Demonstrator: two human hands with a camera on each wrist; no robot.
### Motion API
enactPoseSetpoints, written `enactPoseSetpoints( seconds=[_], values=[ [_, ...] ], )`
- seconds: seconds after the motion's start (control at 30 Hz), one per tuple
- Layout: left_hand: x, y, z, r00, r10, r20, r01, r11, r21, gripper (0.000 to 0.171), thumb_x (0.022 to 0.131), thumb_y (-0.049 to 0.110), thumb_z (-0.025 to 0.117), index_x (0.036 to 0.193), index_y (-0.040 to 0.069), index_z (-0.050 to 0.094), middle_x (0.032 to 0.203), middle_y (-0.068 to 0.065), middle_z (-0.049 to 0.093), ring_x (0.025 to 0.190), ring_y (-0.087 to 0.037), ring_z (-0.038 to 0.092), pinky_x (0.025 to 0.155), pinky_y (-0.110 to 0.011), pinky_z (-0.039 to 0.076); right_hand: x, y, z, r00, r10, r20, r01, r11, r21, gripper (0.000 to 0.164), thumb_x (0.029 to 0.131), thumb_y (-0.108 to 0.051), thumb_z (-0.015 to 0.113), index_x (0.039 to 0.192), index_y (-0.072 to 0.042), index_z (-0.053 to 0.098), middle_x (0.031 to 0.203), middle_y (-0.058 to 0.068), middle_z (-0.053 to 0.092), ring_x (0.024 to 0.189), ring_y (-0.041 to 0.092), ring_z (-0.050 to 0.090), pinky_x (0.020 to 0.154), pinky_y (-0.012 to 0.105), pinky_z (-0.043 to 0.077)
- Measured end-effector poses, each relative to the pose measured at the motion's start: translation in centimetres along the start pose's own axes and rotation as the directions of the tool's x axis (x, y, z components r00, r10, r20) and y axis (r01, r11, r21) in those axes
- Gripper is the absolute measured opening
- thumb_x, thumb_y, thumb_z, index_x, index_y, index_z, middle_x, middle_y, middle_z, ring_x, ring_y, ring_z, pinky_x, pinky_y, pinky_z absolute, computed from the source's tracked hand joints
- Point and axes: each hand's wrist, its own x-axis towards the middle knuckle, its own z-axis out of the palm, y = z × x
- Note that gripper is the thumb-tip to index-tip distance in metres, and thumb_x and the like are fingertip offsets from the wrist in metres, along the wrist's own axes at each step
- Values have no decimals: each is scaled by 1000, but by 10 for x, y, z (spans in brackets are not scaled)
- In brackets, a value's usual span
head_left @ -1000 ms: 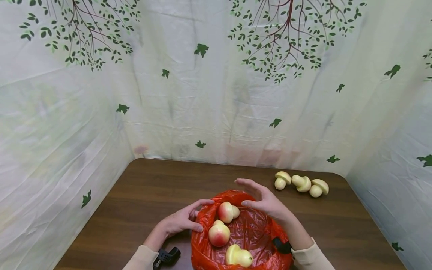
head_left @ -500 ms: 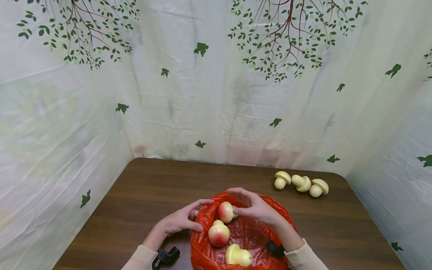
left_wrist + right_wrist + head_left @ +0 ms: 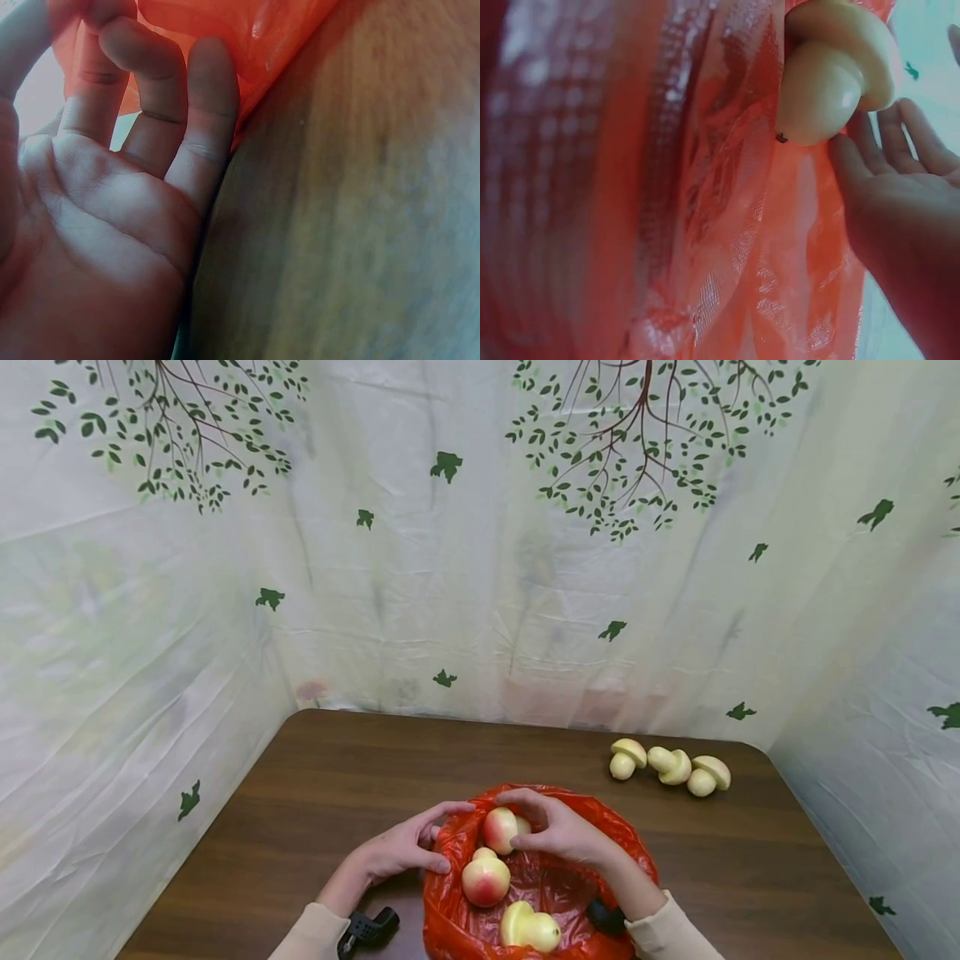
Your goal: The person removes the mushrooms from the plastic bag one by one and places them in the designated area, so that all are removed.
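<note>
A red plastic bag lies open on the brown table. Inside are two peaches and a cream mushroom at the near side. My left hand pinches the bag's left rim; in the left wrist view its fingers curl on the red plastic. My right hand reaches into the bag beside the upper peach. In the right wrist view its thumb and fingers close around another cream mushroom against the bag wall.
Three cream mushrooms lie in a row at the table's far right. White cloth printed with green leaves closes off the back and both sides. Bare wood shows left of the bag and behind it.
My right hand has dropped from above the bag's far rim into the bag and closed on the mushroom beside the upper peach. The left hand has stayed on the rim.
</note>
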Motion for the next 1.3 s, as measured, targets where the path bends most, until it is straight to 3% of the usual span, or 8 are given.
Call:
enactPoseSetpoints(
  seconds=[0.23,0.57,0.97,1.3],
  values=[
    [0,-1,0,1000,6,-2,-6,1000,-8,78,102,12,70,167,16,27,129,-25,73,112,-24,77,93,-42,65,1,4,2,1000,-16,-18,14,996,-82,60,100,-16,75,155,-13,50,155,11,56,137,34,55,109,27,50],
    [0,-1,1,1000,-1,-7,0,1000,-9,78,102,10,70,167,16,28,129,-24,73,112,-23,77,93,-41,65,4,11,7,999,12,-45,-22,974,-226,60,98,-25,77,153,-19,53,153,4,58,137,24,56,116,34,47],
    [0,0,1,1000,3,-2,-3,1000,-11,77,102,9,70,166,14,28,129,-25,73,111,-23,77,92,-42,65,4,9,7,998,20,-63,-34,972,-234,57,98,-25,78,151,-21,55,149,2,60,132,21,58,112,29,49],
    [0,0,0,1000,7,7,-7,1000,-12,77,102,10,69,166,15,28,132,-28,70,111,-24,78,92,-42,65,-1,-3,4,998,4,-70,-12,992,-123,53,99,-21,76,149,-16,56,147,7,59,130,25,58,105,25,51]
  ],
)
